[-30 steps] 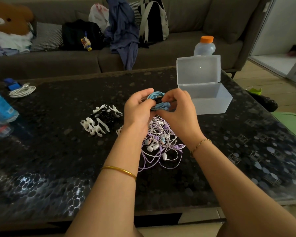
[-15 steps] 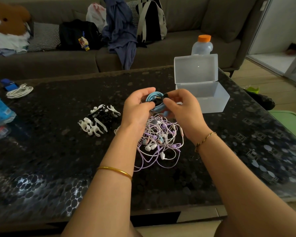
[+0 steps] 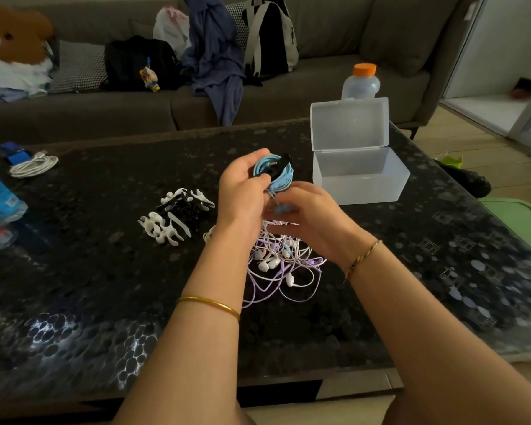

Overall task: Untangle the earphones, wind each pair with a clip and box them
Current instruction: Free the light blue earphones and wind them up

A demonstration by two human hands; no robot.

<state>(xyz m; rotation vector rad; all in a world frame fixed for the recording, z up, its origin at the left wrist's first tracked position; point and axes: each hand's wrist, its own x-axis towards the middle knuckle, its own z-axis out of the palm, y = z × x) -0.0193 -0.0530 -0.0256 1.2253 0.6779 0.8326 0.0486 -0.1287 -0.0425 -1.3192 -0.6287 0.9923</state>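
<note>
Now the blue earphones [image 3: 281, 177], coiled on a black clip [image 3: 284, 159], are held above the table [image 3: 105, 271] by the left hand [image 3: 242, 191] alone, fingers curled round them. The right hand [image 3: 314, 217] has been lowered to the dangling earbuds; its blurred grip cannot be told. Winding seems finished. Nothing is seen in the open box [image 3: 359, 185], and a tangle [image 3: 284, 265] is left below.

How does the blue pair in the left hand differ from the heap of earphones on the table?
The blue earphones are coiled round a black clip; the heap is a loose tangle. The left hand holds the blue earphones up; the heap lies on the table. The heap's cables are white and purple, not blue. Neither is in the box.
</note>
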